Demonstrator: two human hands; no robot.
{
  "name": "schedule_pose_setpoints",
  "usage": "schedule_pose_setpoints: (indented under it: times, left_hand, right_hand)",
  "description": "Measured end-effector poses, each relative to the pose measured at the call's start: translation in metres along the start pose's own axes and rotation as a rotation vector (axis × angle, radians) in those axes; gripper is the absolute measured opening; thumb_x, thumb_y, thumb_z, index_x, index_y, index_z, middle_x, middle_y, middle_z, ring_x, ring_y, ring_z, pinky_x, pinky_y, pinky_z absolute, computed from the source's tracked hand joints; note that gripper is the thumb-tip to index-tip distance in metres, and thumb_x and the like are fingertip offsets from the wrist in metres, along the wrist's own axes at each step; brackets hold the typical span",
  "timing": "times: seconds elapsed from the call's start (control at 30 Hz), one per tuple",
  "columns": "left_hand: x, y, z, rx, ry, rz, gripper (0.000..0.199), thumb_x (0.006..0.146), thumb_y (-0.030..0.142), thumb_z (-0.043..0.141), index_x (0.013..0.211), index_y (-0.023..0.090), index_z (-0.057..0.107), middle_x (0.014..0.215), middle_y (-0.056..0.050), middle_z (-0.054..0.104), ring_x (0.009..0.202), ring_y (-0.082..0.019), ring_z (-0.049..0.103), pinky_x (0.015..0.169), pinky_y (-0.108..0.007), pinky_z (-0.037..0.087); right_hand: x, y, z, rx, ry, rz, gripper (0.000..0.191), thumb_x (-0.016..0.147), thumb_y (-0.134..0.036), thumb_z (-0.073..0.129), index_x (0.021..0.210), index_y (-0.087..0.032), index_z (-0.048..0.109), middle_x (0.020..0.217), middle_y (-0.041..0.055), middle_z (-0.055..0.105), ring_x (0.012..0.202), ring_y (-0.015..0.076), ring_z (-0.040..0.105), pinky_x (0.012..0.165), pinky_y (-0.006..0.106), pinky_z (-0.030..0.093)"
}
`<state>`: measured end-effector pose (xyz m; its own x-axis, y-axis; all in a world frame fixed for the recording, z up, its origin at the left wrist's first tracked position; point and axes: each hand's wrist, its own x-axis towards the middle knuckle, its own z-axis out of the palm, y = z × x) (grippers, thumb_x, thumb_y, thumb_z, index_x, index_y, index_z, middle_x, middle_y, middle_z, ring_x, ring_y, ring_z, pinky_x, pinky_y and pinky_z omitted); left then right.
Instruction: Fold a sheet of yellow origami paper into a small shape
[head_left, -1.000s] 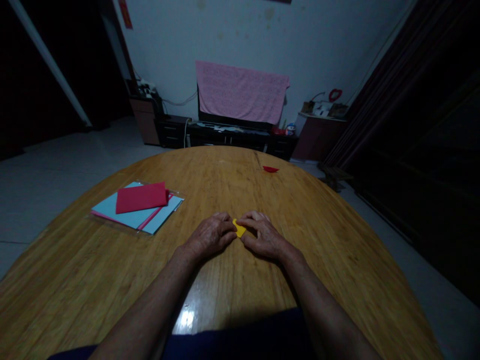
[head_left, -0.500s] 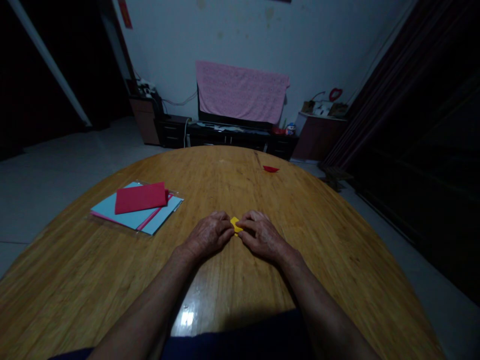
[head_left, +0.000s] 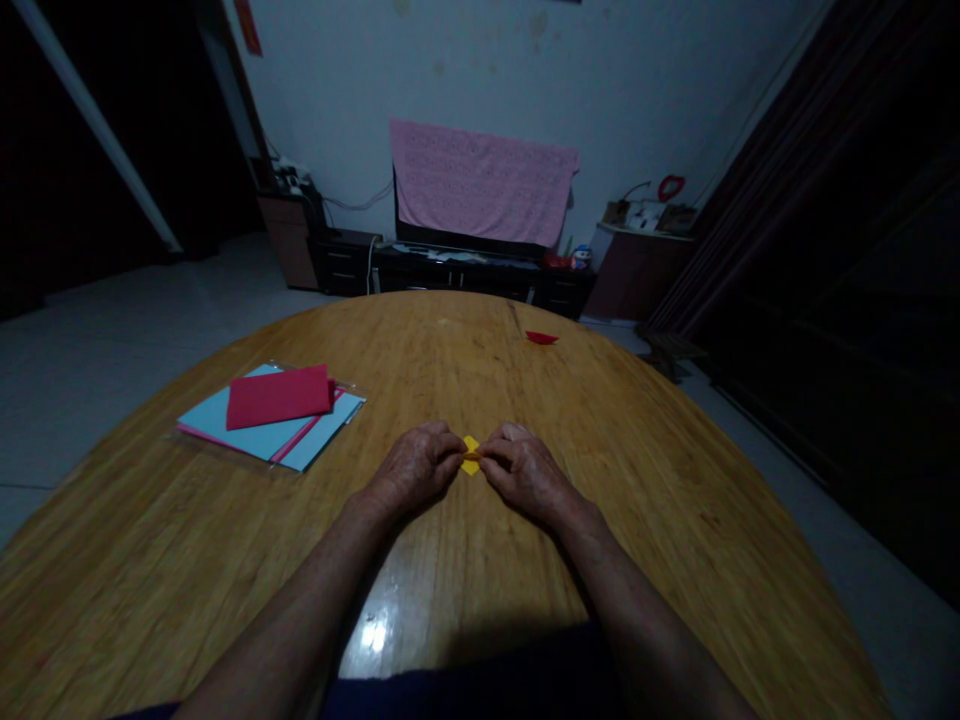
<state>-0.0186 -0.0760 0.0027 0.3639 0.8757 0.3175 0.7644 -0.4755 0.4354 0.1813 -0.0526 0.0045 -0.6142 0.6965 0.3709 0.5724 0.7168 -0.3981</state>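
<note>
A small piece of folded yellow paper (head_left: pixel 471 466) lies between my two hands, low over the wooden table. My left hand (head_left: pixel 422 463) pinches its left side with thumb and fingers. From the other side my right hand (head_left: pixel 525 466) pinches the right edge. A raised fold or ridge runs across the paper's middle, from one set of fingertips to the other. Parts of the paper are hidden under my fingers.
On the round wooden table (head_left: pixel 450 360), a red folded paper (head_left: pixel 279 397) rests on light blue sheets (head_left: pixel 217 420) in clear plastic at the left. A small red folded paper piece (head_left: pixel 541 338) sits toward the far right edge. Beyond stands a low black cabinet (head_left: pixel 420 272).
The yellow paper now shows flaps above and below a raised middle fold, where it was tilted and partly covered before. My fingertips have shifted slightly; both hands stay in place.
</note>
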Motion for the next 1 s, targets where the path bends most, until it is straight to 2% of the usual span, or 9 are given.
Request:
schedule_pose_setpoints:
  times: [0.17,0.5,0.77,1.0]
  left_hand:
    - [0.001,0.0,0.002,0.001,0.021,-0.024,0.018,0.086,0.023,0.05,0.091,0.019,0.067,0.082,-0.004,0.063,0.078,-0.015,0.059,0.072,-0.026,0.046]
    - [0.0,0.003,-0.003,-0.022,-0.025,-0.042,0.018,0.084,0.021,0.049,0.084,0.018,0.066,0.082,-0.004,0.062,0.079,-0.015,0.059,0.074,-0.027,0.046]
    - [0.002,0.006,-0.004,-0.051,-0.027,-0.056,0.016,0.083,0.021,0.051,0.088,0.02,0.067,0.084,-0.003,0.066,0.08,-0.015,0.06,0.075,-0.028,0.046]
    - [0.004,0.01,-0.004,-0.159,-0.029,-0.155,0.025,0.083,0.024,0.05,0.103,0.018,0.066,0.093,-0.005,0.072,0.084,-0.017,0.065,0.077,-0.03,0.049]
  right_hand:
    - [0.001,0.003,0.001,-0.013,0.019,0.017,0.014,0.086,-0.022,0.055,0.086,-0.018,0.069,0.082,0.0041,0.06,0.081,0.0158,0.054,0.075,0.03,0.042]
    - [0.001,-0.003,-0.003,-0.005,-0.005,0.035,0.017,0.088,-0.026,0.052,0.079,-0.02,0.065,0.083,0.0033,0.059,0.082,0.0157,0.053,0.076,0.032,0.04]
    - [0.002,-0.006,-0.005,-0.003,-0.01,0.061,0.018,0.089,-0.027,0.052,0.079,-0.021,0.065,0.083,0.0033,0.058,0.082,0.016,0.053,0.077,0.032,0.04]
    - [0.003,-0.004,0.001,-0.035,0.018,0.069,0.016,0.087,-0.025,0.052,0.075,-0.019,0.062,0.08,0.0033,0.057,0.079,0.0159,0.051,0.074,0.031,0.039]
